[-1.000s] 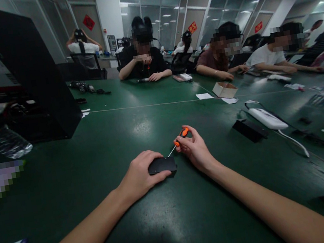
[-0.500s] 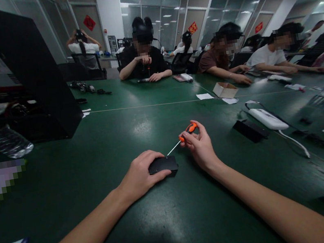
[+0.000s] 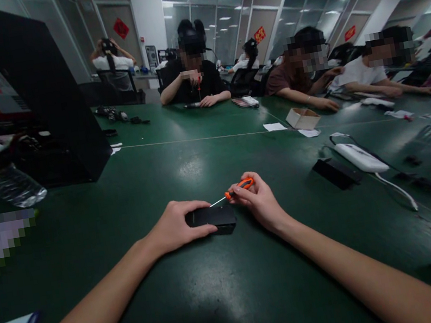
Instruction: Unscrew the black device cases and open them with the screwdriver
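A small black rectangular box (image 3: 219, 217) rests on the green table in front of me. My left hand (image 3: 182, 223) grips it from the left, thumb along the near side and fingers along the far side. My right hand (image 3: 261, 202) pinches the handle of an orange and black screwdriver (image 3: 240, 186). Its thin metal shaft slants down to the left, and the tip is at the far upper edge of the box, close to my left fingertips. What exactly the tip touches is too small to make out.
To the right lie another black box (image 3: 336, 172) and a white power strip (image 3: 360, 157) with its cable. A plastic bottle (image 3: 6, 174) and a black computer case (image 3: 52, 100) stand left. A small open carton (image 3: 302, 118) sits farther back. Several people work around the table.
The screwdriver and my right hand have moved left and slightly down, and its shaft lies flatter. The black box has turned a little in my left hand, which has shifted left.
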